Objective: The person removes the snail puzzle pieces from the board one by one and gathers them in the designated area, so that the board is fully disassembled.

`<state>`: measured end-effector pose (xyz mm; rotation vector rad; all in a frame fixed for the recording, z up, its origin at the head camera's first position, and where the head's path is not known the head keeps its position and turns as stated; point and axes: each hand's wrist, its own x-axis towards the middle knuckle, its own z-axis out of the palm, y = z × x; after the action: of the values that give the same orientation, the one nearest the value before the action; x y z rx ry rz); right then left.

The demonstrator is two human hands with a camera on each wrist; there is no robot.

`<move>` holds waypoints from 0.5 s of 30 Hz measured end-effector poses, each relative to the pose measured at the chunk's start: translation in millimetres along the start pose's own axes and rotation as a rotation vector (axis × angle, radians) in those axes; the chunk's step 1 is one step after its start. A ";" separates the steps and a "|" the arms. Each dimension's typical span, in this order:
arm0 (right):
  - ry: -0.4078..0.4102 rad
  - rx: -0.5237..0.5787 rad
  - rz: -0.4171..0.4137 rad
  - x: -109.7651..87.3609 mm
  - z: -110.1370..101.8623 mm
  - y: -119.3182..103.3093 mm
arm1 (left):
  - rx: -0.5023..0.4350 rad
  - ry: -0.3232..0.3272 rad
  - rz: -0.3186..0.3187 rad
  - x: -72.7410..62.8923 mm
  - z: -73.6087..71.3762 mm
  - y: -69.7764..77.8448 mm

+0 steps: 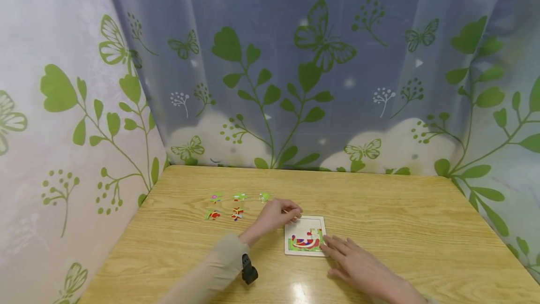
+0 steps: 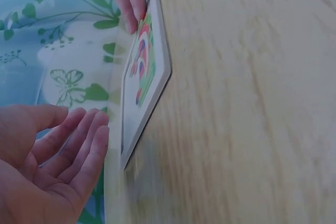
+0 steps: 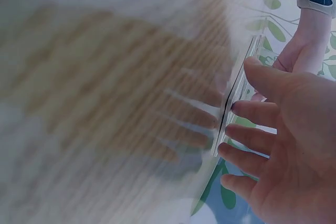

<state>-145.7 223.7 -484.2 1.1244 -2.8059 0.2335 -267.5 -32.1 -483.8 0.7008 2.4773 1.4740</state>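
Observation:
A square puzzle board [image 1: 295, 227] with a pale frame lies on the table, its lower part filled with red, green and blue picture pieces [image 1: 307, 244]. My left hand [image 1: 276, 215] is over the board's upper left corner. In the left wrist view the fingers of that hand [image 2: 58, 161] are loosely bent, with nothing seen between them and the thumb. Along the board's right edge, my right hand [image 1: 356, 262] rests its spread fingers, the fingertips right at the frame. The right wrist view shows these fingers [image 3: 249, 139] nearly straight beside the board's rim.
Several loose puzzle pieces lie left of the board in two rows, among them a red and white one [image 1: 237, 213] and a green one [image 1: 264, 197]. The wooden table [image 1: 401, 215] meets a patterned curtain [image 1: 270, 83] at the back. A black watch [image 1: 249, 270] is on the left wrist.

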 end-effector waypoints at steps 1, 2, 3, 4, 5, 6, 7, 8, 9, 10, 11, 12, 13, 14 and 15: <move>-0.009 0.000 0.003 -0.2 0.3 0.2 | 0.004 -0.008 -0.002 0.2 2.1 0.0; -0.018 0.003 0.009 -0.3 0.0 0.0 | 0.008 -0.014 -0.001 0.3 4.3 0.1; -0.027 0.008 0.016 -0.5 -0.3 -0.3 | 0.012 -0.021 0.001 0.5 6.4 0.3; -0.035 0.011 0.023 -0.7 -0.4 -0.5 | 0.014 -0.030 0.000 0.4 8.4 0.7; -0.043 0.016 0.028 -0.8 -0.5 -0.7 | 0.020 -0.036 -0.002 0.3 10.5 1.2; -0.048 0.022 0.033 -0.9 -0.6 -0.9 | 0.025 -0.043 -0.002 0.3 12.3 1.9; -0.053 0.028 0.037 -1.2 -0.7 -1.1 | 0.029 -0.050 -0.005 0.2 14.0 2.8; -0.054 0.031 0.039 -1.2 -1.1 -1.3 | 0.029 -0.059 -0.007 -0.2 15.6 3.8; -0.055 0.033 0.037 -1.3 -1.1 -1.3 | 0.033 -0.066 -0.010 -0.4 17.0 4.6; -0.055 0.033 0.034 -1.4 -1.3 -1.3 | 0.039 -0.071 -0.016 -0.6 18.3 5.4; -0.056 0.033 0.032 -1.4 -1.6 -1.4 | 0.047 -0.075 -0.018 -0.9 19.5 6.1; -0.059 0.035 0.031 -1.3 -1.9 -1.4 | 0.056 -0.078 -0.019 -1.1 20.5 7.0; -0.060 0.036 0.029 -1.3 -2.2 -1.5 | 0.067 -0.080 -0.017 -1.3 21.6 7.5; -0.065 0.037 0.030 -1.2 -2.5 -1.6 | 0.075 -0.082 -0.018 -1.3 22.6 8.1; -0.072 0.040 0.033 -1.1 -2.9 -1.7 | 0.085 -0.085 -0.018 -1.2 23.5 8.7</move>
<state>-143.6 223.8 -481.4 1.1176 -2.8974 0.2577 -254.9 -10.8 -488.0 0.7383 2.4873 1.3118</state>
